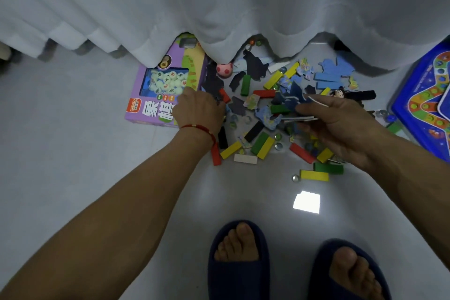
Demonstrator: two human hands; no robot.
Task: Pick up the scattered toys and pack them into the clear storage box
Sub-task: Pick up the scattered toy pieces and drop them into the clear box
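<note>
White curtain (219,7) hangs over the far edge of the pale tiled floor (73,153); its hem covers the top of the toy pile. Far left of the pile: flat purple cardboard game box with a clear window showing white round pieces (155,85), lying on the floor. Left hand (198,107), red string bracelet (199,128) on the wrist, reaches down at the box's right edge, fingers curled into dark puzzle pieces; whether it grips one, cannot tell. Pink-and-white toy ball (224,69) just beyond it. Centre: scattered red, yellow, green and black wooden blocks (261,145), glass marbles, jigsaw pieces. Right hand (341,124) is above the pile, pinching a stack of flat blue jigsaw pieces (295,105). Far right: blue plastic board-game tray (423,109). Dark blue slippers (237,265) at bottom.
</note>
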